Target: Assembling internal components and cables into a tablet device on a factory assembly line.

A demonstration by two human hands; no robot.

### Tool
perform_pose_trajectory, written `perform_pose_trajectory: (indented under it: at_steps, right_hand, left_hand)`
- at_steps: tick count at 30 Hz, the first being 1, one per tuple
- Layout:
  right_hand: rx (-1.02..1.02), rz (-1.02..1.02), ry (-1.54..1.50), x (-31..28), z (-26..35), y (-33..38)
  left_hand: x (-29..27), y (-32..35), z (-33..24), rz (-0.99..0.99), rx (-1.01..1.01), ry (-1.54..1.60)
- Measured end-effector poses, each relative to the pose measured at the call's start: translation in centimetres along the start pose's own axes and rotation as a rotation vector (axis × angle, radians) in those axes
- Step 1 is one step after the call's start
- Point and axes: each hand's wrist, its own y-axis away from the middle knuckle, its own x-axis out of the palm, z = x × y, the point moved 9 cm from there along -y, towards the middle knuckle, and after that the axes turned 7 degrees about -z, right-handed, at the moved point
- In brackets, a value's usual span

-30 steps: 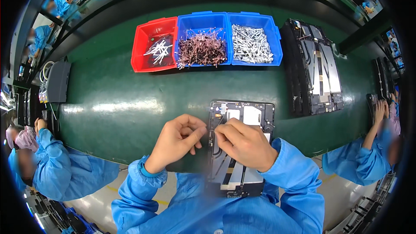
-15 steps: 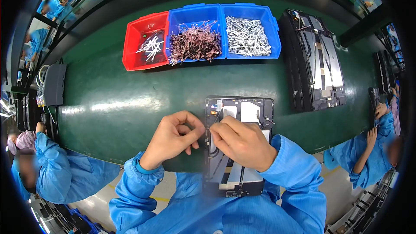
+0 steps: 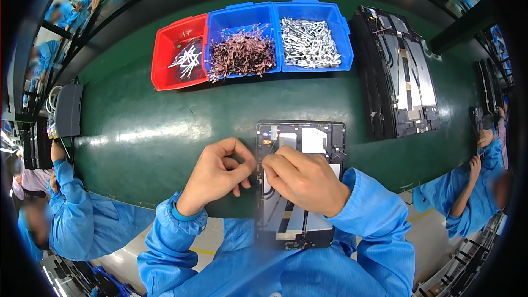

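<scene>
An opened tablet with dark frame, silver plates and thin cables showing lies in front of me, its near end over the table's front edge. My right hand is over its upper middle, thumb and forefinger pinched together near the tablet's left edge. At that left edge my left hand is curled, thumb and forefinger tips pressed together. The two pinches almost face each other. Whatever sits between the fingertips is too small or hidden to make out.
Beyond the tablet stand a red bin with white strips, a blue bin of brownish wired parts and another blue bin of silvery pieces. Stacked tablets stand at right. A grey box is far left; people sit on both sides.
The view has shifted slightly, so the bins and tablet sit a little further left. Both hands keep their pinched poses at the tablet's left edge. The person at left has moved an arm.
</scene>
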Motion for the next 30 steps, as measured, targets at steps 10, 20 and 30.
perform_pose_trajectory:
  at_steps: [10,20,30]
  right_hand:
    - [0.055,0.034,0.011,0.34,-0.34,0.19]
    - [0.066,0.0,-0.02,0.07,-0.65,0.19]
    - [0.055,-0.01,-0.021,-0.06,-0.63,0.2]
  left_hand:
    - [0.06,-0.22,-0.15,-0.027,-0.039,-0.033]
    - [0.01,-0.03,-0.34,0.03,-0.009,0.002]
    - [0.12,-0.07,0.13,0.025,0.003,-0.027]
